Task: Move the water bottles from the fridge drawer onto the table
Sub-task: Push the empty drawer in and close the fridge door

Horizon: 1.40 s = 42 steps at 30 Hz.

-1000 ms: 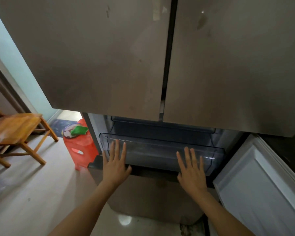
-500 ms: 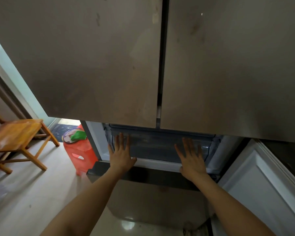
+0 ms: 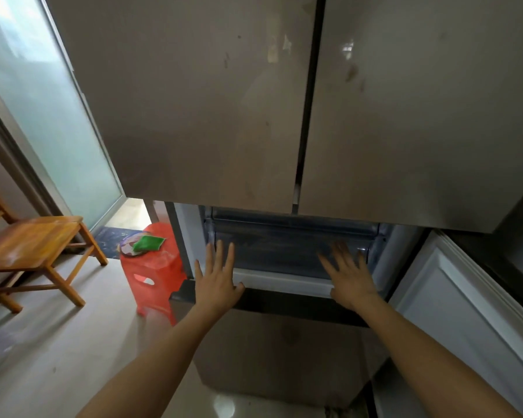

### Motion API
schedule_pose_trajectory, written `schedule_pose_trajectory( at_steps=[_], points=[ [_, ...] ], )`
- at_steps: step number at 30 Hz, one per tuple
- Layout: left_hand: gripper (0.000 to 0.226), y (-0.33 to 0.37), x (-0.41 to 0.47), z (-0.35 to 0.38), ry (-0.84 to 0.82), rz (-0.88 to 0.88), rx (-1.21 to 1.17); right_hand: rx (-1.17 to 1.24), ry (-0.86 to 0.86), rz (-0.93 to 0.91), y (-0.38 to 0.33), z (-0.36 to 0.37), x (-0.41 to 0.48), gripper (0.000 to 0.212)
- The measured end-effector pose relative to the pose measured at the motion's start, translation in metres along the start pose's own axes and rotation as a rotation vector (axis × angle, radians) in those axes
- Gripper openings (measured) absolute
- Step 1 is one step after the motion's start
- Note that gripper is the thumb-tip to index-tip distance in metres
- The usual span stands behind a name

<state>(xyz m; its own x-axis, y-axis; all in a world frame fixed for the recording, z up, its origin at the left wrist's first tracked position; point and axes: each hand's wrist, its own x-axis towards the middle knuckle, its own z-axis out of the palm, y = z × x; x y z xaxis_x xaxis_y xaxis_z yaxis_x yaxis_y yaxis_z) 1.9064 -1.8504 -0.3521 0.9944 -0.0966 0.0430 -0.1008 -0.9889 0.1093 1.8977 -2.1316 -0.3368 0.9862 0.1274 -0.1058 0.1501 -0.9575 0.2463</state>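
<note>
**Fingers [image 3: 220,254] spread on the fridge drawer [image 3: 284,251]**

The fridge drawer is showing me a wide, low front of clear plastic, a little bluish and cloudy. It is sitting in the opening under the two upper doors [image 3: 194,110]. These doors are looking smooth and beige-grey, slightly glossy, with some smudges. They are hanging over the drawer and hiding most of its inside from me. Under the clear front a white strip [image 3: 284,280] is running across.

On my left a red plastic stool [image 3: 154,276] is standing just beside the fridge and carrying a green cloth [image 3: 148,242]. Further left a wooden stool [image 3: 34,245] is standing on the pale floor, near a frosted glass door [image 3: 43,116]. On my right a white door panel [image 3: 465,312] is standing open.

I am keeping both hands flat, with fingers straight and apart, gripping nothing. My left hand [image 3: 218,282] is lying on the left part of the clear front, with the palm over the white strip. My right hand [image 3: 351,279], blurred, is lying on the right part. The drawer front is stretching between them. Where the water bottles are lying I cannot tell.
</note>
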Motion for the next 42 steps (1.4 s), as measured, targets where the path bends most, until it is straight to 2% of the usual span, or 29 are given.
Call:
schedule_pose_trajectory(
  at_steps=[5,10,14,17,20,25,31,34,38,40,42],
  points=[
    [0.091,0.0,-0.03,-0.006,0.026,0.056,-0.023,-0.034,0.03,0.055,-0.013,-0.009,-0.044,0.081],
    [0.094,0.013,-0.063,-0.005,0.071,0.193,-0.084,-0.076,0.035,0.141,-0.02,-0.011,-0.105,0.082],
    [0.093,0.026,-0.091,-0.001,0.071,0.281,-0.09,-0.127,0.157,0.227,-0.02,-0.005,-0.154,0.1],
    [0.089,0.04,-0.111,-0.001,0.032,0.309,-0.081,-0.138,0.191,0.266,-0.011,0.006,-0.188,0.104],
    [0.089,0.056,-0.128,-0.004,0.014,0.352,-0.089,-0.157,0.215,0.295,-0.008,0.001,-0.222,0.097],
    [0.09,0.08,-0.155,-0.014,0.041,0.427,-0.131,-0.166,0.126,0.391,-0.001,-0.007,-0.275,0.101],
    [0.088,0.109,-0.217,-0.024,0.042,0.445,-0.134,-0.195,0.169,0.5,0.009,-0.014,-0.363,0.096],
    [0.086,0.121,-0.256,-0.024,0.042,0.443,-0.221,-0.219,0.176,0.527,0.013,-0.017,-0.411,0.094],
    [0.087,0.141,-0.317,-0.019,0.017,0.423,-0.299,-0.171,0.246,0.718,0.017,-0.03,-0.48,0.083],
    [0.085,0.148,-0.347,-0.016,-0.009,0.423,-0.299,-0.143,0.182,0.826,0.017,-0.034,-0.513,0.076],
    [0.085,0.154,-0.374,-0.014,-0.015,0.441,-0.282,-0.131,0.138,0.845,0.018,-0.035,-0.54,0.072]
  ],
)
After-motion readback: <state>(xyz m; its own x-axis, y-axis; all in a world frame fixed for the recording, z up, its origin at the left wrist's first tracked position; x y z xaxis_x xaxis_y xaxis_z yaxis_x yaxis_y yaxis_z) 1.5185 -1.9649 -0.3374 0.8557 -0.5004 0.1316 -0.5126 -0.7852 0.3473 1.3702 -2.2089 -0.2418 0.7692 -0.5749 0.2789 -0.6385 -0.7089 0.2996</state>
